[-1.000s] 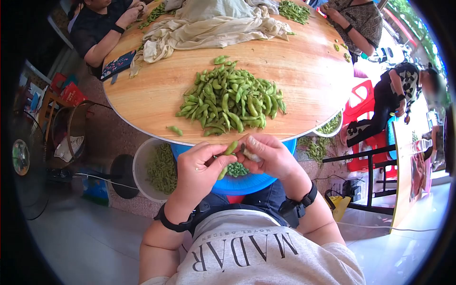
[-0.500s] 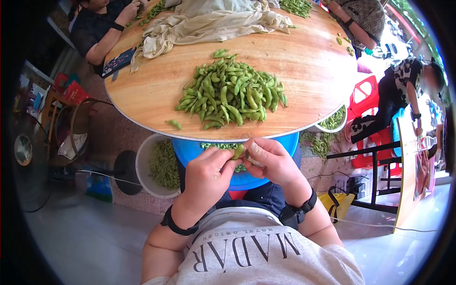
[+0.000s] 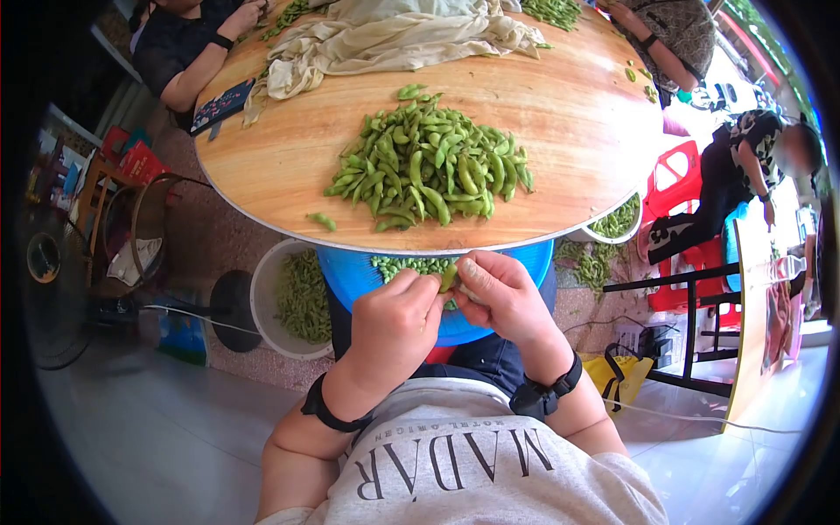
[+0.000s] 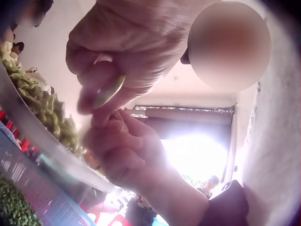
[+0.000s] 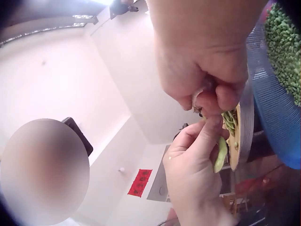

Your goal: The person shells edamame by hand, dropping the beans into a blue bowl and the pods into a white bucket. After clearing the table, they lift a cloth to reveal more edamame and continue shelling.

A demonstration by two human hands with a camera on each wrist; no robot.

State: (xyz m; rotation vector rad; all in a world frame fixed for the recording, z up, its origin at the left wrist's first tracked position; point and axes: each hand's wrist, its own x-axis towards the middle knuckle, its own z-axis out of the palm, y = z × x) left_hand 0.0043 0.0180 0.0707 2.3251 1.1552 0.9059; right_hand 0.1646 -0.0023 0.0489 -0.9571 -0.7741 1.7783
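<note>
My left hand point(image 3: 394, 315) pinches a green soybean pod point(image 3: 448, 278) between thumb and fingers. In the right wrist view one end of the pod point(image 5: 220, 155) sticks out past the left fingers. My right hand point(image 3: 507, 302) meets it fingertip to fingertip, its thumb and curled fingers pinching the pod's other end, with a small whitish piece at those fingers. Below both hands a blue basket point(image 3: 534, 261) holds shelled green beans point(image 3: 411, 265). Just beyond, a heap of pods point(image 3: 429, 162) lies on the round wooden table point(image 3: 262, 188).
A white bucket point(image 3: 262, 302) of pods stands on the floor to the left, another white tub point(image 3: 632, 229) to the right. Crumpled cloth point(image 3: 376, 52) covers the table's far side. People sit across the table. A fan point(image 3: 44, 258) stands at far left.
Both hands stay together over the basket while the pod has turned and shows less between the fingers. The left hand has shifted slightly right, its back turned more upward.
</note>
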